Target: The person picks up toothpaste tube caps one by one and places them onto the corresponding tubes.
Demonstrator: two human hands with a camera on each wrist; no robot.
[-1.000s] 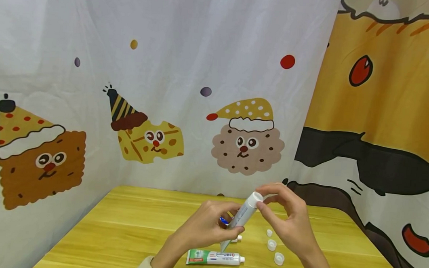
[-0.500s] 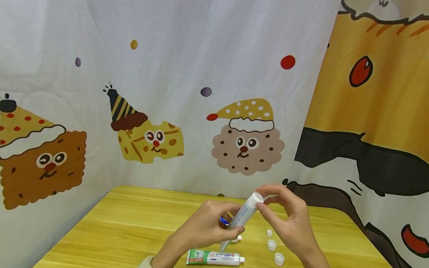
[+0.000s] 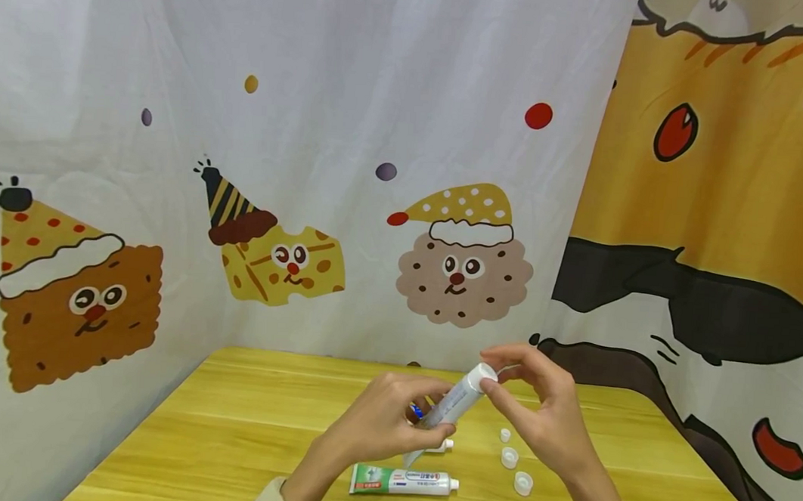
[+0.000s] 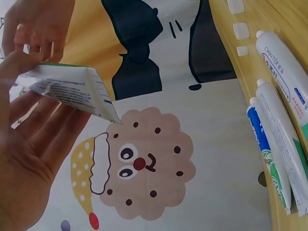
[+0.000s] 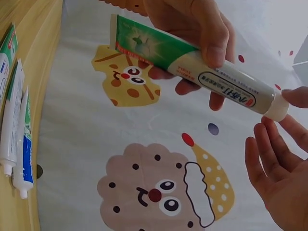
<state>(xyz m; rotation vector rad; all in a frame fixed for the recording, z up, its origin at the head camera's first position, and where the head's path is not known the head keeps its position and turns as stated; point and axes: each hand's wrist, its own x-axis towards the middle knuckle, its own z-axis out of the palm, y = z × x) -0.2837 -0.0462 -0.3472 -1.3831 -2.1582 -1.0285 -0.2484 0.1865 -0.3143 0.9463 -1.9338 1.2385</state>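
Left hand grips green-and-white plastic toothpaste tube, labelled "小苏打"; right hand pinches its round white cap.
Tube leans slightly flatter than before.

My left hand grips a green-and-white toothpaste tube, and my right hand pinches its white cap. Three more tubes lie left on the wooden table, a cartoon-printed curtain beyond.
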